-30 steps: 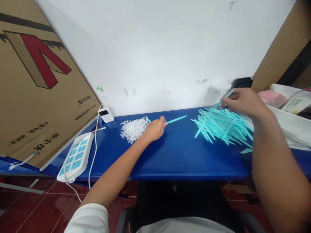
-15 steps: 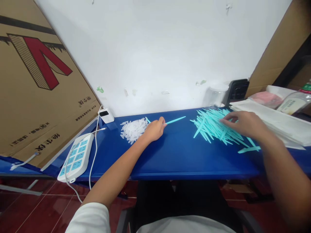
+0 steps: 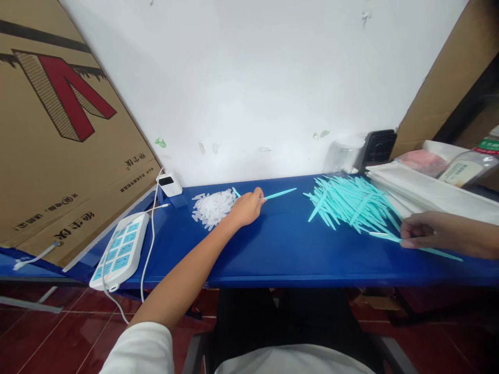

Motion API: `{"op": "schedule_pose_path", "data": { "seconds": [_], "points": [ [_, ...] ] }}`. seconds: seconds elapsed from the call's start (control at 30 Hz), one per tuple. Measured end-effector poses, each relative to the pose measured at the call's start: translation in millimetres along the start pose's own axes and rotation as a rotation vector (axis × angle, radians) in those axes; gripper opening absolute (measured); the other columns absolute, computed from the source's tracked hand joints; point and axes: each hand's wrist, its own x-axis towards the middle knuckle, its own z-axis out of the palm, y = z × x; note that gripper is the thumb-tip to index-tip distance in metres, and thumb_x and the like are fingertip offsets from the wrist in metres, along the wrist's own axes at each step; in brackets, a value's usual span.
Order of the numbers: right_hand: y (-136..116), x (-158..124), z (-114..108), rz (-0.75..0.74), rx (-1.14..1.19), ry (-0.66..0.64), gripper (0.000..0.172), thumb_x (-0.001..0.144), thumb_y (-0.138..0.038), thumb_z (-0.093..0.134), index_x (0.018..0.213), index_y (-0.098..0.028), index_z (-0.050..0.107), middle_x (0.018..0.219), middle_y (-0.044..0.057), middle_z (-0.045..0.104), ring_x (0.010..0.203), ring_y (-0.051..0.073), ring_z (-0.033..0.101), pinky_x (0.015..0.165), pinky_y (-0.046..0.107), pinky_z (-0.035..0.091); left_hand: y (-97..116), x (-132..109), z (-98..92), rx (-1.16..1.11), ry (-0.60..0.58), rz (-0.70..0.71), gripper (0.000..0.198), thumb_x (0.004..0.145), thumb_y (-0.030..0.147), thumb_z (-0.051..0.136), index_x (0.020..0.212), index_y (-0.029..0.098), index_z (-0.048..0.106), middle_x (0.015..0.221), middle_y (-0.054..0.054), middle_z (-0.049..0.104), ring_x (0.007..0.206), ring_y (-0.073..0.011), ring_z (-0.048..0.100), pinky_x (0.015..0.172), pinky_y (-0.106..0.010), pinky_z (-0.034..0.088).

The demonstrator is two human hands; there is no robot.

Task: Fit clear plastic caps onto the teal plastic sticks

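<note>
My left hand (image 3: 248,206) is closed in a pinch on a slim turquoise plastic stick (image 3: 281,194), which points right and slightly up, above the blue tabletop. Beside that hand, on its left, lies a heap of small translucent white plastic pieces (image 3: 213,208); a bit of turquoise shows at the heap's edge. At the right, my right hand (image 3: 423,231) has its fingers closed on another turquoise stick (image 3: 442,253) low over the table. Its fingers partly hide that stick. A large pile of similar turquoise sticks (image 3: 349,202) lies just left of it.
A white power strip (image 3: 122,252) with cables and a small white device (image 3: 170,185) stand at left, by a big cardboard box (image 3: 70,156). Behind the pile are a clear container (image 3: 346,153) and a black object (image 3: 380,149). White sheets (image 3: 436,189) and a bottle (image 3: 473,161) lie right.
My right hand has moved from above the turquoise pile to the right and nearer to me, and is now closed on a stick there. My left hand stays where it was with its stick.
</note>
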Motion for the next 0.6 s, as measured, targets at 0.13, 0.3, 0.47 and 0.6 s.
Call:
{"op": "schedule_pose_path", "data": {
  "seconds": [0.13,0.3,0.47,0.6],
  "points": [
    [-27.2,-2.3,-23.0,-0.121,-0.008,-0.157,0.038,0.084,-0.070,0.060,0.076,-0.034,0.072,0.077,0.005,0.068,0.077,0.028,0.063,0.071,0.040,0.049,-0.2,0.1,0.3,-0.001,0.004,0.001,0.023,0.106,0.038,0.037,0.111,0.022,0.052,0.091,-0.008,0.068,0.084,-0.0251,0.066,0.077,-0.035,0.050],
    [-74.6,27.9,-38.6,-0.120,0.055,0.202,0.048,0.087,-0.069,0.057,0.087,-0.023,0.070,0.087,0.009,0.074,0.081,0.026,0.067,0.077,0.035,0.049,-0.9,0.2,0.7,-0.012,0.014,0.019,0.021,0.106,0.037,0.036,0.109,0.022,0.051,0.091,-0.007,0.068,0.083,-0.0251,0.065,0.075,-0.034,0.048],
    [-112.2,75.1,-32.0,0.104,-0.165,0.317,0.039,0.086,-0.056,0.062,0.092,-0.018,0.071,0.096,0.014,0.075,0.084,0.028,0.067,0.071,0.036,0.046,0.2,-0.7,-1.9,-0.002,-0.002,0.009,0.022,0.106,0.037,0.035,0.111,0.022,0.051,0.093,-0.008,0.069,0.084,-0.0247,0.066,0.074,-0.034,0.049],
    [-148.9,78.9,-19.0,0.183,-0.278,0.409,0.045,0.089,-0.063,0.053,0.098,-0.022,0.071,0.099,0.015,0.074,0.091,0.033,0.067,0.068,0.039,0.043,1.1,-1.4,-2.3,0.015,-0.008,0.010,0.023,0.106,0.037,0.034,0.111,0.022,0.050,0.092,-0.008,0.070,0.083,-0.0253,0.066,0.073,-0.035,0.049]
  ]
}}
